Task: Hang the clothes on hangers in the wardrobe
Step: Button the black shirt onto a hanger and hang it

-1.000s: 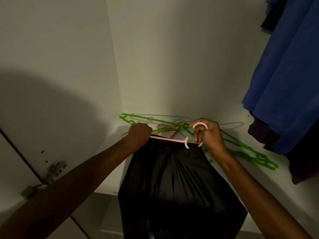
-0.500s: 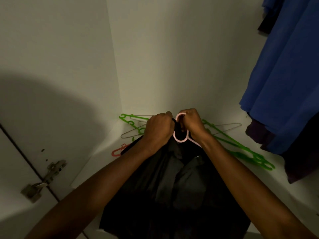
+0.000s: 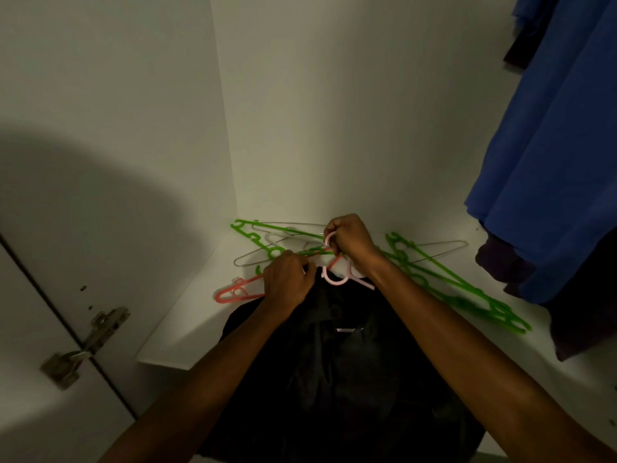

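A black garment (image 3: 337, 369) hangs from a pink plastic hanger (image 3: 337, 279) held over the white wardrobe shelf (image 3: 187, 329). My right hand (image 3: 350, 238) is closed around the hanger's pink hook. My left hand (image 3: 288, 279) grips the black fabric at the hanger's left shoulder, beside the neck. Most of the hanger's bar is hidden under the cloth.
Loose hangers lie on the shelf behind my hands: green ones (image 3: 450, 285), a red one (image 3: 233, 292) and thin wire ones (image 3: 444, 245). Blue clothes (image 3: 551, 155) and a dark garment (image 3: 507, 265) hang at the right. A door hinge (image 3: 83, 345) sits at the lower left.
Both hands came together at the hanger's neck, then my right hand lifted the hook a little. The black garment now sits bunched on the hanger instead of spread flat.
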{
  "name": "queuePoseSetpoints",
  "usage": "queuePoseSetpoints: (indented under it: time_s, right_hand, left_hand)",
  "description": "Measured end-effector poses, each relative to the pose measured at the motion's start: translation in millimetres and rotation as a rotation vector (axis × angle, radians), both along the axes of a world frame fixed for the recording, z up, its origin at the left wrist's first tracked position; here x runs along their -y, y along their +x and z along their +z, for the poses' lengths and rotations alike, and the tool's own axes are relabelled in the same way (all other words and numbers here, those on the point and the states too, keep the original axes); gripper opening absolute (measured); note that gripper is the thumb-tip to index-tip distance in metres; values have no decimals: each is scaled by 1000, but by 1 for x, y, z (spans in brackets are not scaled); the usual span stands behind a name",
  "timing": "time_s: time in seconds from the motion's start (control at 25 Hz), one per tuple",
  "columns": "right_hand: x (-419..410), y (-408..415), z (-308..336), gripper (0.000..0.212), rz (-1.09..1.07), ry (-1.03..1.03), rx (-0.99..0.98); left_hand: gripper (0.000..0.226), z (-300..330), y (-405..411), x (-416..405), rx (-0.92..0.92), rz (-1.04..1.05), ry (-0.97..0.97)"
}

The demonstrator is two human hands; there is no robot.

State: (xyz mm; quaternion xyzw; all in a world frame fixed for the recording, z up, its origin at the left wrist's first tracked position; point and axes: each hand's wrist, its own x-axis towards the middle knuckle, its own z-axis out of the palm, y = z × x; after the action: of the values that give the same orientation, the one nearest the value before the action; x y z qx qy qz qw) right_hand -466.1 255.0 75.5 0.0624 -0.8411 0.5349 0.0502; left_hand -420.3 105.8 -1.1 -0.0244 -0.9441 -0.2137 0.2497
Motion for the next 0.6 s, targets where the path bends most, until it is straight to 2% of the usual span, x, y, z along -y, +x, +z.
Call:
queuePoseSetpoints:
  time_s: [0.12,0.2,0.36,0.48,0.6]
  right_hand:
    - [-10,-6,0,38,-97,-24,-106]
    - [-20,-19,-1,39,-230,-97,-95]
    - [-35,-45,-20,40,-301,-136,-10]
    - [-38,-57,-35,37,-295,18,23]
    - [-39,-56,-42,27,-171,121,101]
  left_hand:
    - [62,-12,3,1,10,-47,122]
    - [65,-11,3,3,-1,-44,171]
    - [68,-27,-1,20,-73,-70,8]
    - [75,-50,3,26,-104,-60,-123]
    - [73,-59,2,33,-101,-76,-125]
